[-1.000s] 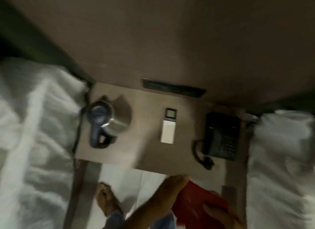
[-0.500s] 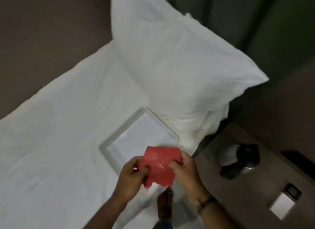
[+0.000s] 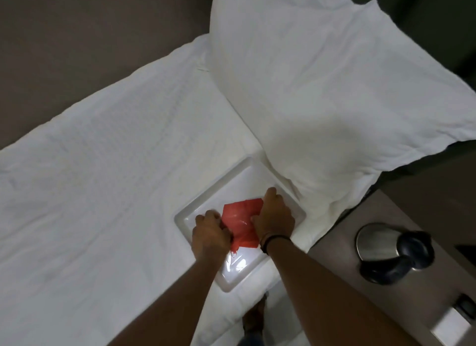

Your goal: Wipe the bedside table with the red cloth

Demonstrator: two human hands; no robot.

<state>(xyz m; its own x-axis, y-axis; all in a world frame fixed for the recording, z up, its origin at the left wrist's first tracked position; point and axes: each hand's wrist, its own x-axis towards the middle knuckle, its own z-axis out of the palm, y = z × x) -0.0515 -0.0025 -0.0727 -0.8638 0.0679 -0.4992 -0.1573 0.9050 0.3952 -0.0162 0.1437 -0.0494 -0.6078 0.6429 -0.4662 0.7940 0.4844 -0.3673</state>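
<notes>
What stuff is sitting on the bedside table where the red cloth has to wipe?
A metal kettle stands on the bedside table, and a white remote lies nearer its front. Both hands, left hand and right hand, hold the red cloth over the white tray on the bed.

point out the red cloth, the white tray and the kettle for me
red cloth (image 3: 240, 220): head view, middle of the fabric showing between the two hands
white tray (image 3: 226, 184): head view, its raised far-left rim, on the bed
kettle (image 3: 373, 238): head view, its shiny metal body, on the bedside table
</notes>
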